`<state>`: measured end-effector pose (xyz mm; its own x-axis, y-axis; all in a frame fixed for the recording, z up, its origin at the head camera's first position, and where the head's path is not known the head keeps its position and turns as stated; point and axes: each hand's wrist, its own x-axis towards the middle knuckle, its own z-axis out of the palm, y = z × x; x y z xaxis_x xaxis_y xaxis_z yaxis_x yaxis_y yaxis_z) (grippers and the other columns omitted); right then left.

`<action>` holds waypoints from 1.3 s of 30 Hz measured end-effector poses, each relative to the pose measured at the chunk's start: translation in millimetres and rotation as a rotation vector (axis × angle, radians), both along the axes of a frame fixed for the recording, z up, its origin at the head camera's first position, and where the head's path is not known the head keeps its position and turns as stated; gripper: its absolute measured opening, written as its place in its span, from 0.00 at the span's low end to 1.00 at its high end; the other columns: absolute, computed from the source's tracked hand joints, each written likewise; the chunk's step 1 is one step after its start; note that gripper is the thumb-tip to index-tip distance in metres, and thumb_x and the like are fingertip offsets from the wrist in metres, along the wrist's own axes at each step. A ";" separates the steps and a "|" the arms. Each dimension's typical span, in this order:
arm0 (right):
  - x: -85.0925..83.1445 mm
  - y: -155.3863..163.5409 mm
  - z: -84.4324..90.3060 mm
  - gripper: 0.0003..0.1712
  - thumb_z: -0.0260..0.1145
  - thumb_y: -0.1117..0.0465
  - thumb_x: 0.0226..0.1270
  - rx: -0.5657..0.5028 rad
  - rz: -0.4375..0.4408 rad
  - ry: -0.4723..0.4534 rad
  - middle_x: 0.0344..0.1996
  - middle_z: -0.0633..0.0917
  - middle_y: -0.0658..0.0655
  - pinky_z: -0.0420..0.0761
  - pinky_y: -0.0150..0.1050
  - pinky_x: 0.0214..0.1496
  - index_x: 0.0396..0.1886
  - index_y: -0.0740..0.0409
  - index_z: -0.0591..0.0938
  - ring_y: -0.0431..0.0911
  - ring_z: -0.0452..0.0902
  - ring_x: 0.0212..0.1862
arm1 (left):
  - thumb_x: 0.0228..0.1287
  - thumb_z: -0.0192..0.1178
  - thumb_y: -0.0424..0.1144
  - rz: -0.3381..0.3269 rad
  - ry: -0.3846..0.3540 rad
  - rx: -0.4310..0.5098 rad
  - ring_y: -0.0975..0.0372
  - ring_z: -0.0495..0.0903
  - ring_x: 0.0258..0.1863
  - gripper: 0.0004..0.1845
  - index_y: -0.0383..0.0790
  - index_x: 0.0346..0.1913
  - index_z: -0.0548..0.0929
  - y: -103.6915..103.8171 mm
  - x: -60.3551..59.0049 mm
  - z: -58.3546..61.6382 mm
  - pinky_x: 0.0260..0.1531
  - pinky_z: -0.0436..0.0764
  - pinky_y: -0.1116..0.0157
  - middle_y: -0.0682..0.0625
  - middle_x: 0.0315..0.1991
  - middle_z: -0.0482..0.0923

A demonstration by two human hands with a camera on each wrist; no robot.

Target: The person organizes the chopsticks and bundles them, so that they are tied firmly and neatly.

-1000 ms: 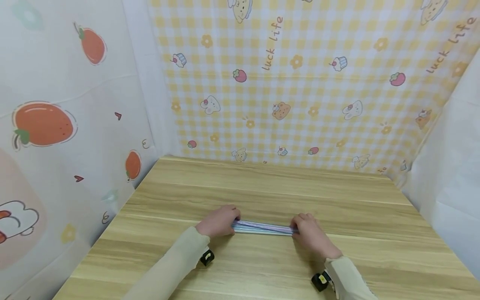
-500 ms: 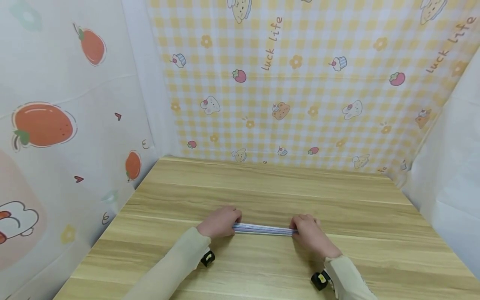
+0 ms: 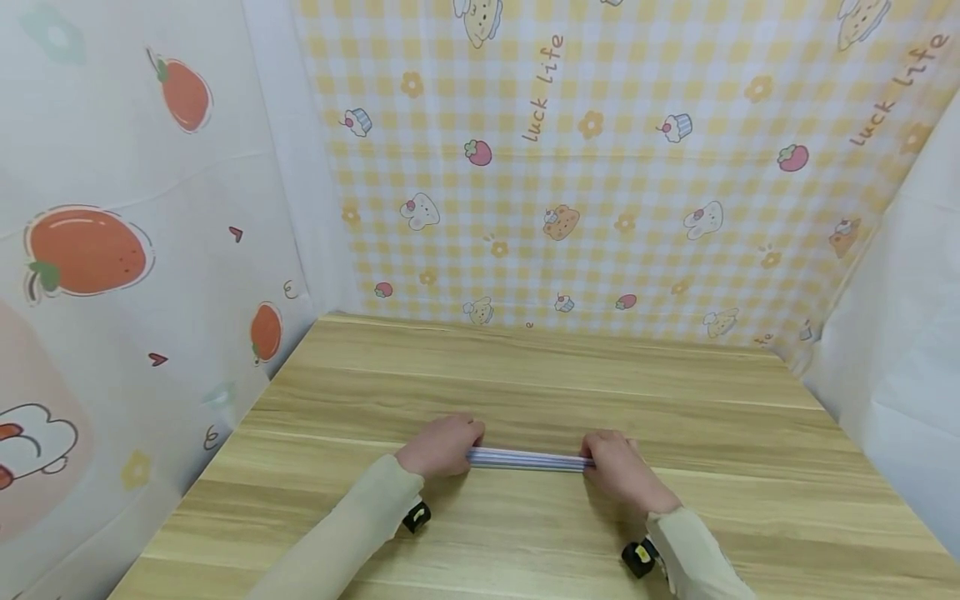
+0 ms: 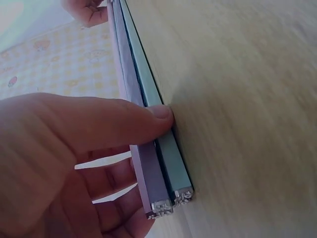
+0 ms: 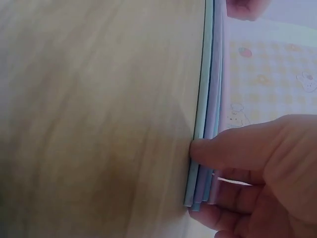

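A bundle of long, thin pastel strips [image 3: 529,459], pink, lavender, blue and pale green, lies level between my two hands. My left hand [image 3: 441,446] grips its left end. In the left wrist view the thumb crosses the green strip [image 4: 174,161], with the fingers behind the pink side. Small clear, crinkled bits show at the strip ends there. On the other end, my right hand [image 3: 621,468] pinches the bundle between thumb and fingers. The right wrist view shows the strip ends slightly staggered below that thumb, beside the green strip [image 5: 203,94].
The bundle is close to the wood-grain table [image 3: 525,533]. A yellow checked cloth [image 3: 600,183] hangs behind the table, and a white printed cloth [image 3: 187,192] hangs at the left. Plain white cloth [image 3: 900,333] hangs at the right. Black wrist cameras [image 3: 639,558] sit under the sleeves.
The strips, crossed at a slant one second ago, now lie nearly parallel in a tighter bundle. Both hands have kept their grip and barely shifted.
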<state>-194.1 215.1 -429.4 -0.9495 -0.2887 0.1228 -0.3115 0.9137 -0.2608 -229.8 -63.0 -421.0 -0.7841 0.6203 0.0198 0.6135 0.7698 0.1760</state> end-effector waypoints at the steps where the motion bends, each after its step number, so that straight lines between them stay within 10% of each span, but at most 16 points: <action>1: -0.4 -0.1 0.7 0.11 0.69 0.71 0.48 0.001 0.004 -0.003 0.25 0.78 0.47 0.64 0.42 0.37 0.23 0.53 0.77 0.46 0.74 0.35 | 0.47 0.66 0.26 0.000 -0.002 0.000 0.65 0.72 0.28 0.11 0.43 0.33 0.78 0.3 0.0 0.7 0.32 0.75 0.67 0.55 0.30 0.76; 14: -0.4 -1.7 0.4 0.09 0.69 0.71 0.45 0.085 0.062 0.020 0.24 0.76 0.51 0.74 0.49 0.40 0.23 0.57 0.78 0.49 0.74 0.34 | 0.47 0.68 0.31 -0.023 -0.031 -0.081 0.66 0.69 0.24 0.08 0.44 0.28 0.79 0.2 0.0 2.0 0.28 0.72 0.67 0.57 0.26 0.74; 39: 2.6 2.4 0.0 0.09 0.63 0.69 0.55 -0.055 0.019 -0.034 0.21 0.70 0.46 0.67 0.31 0.25 0.24 0.54 0.73 0.39 0.64 0.23 | 0.53 0.63 0.33 -0.038 -0.018 -0.001 0.67 0.66 0.23 0.05 0.41 0.33 0.77 3.9 7.7 5.7 0.24 0.71 0.70 0.55 0.27 0.72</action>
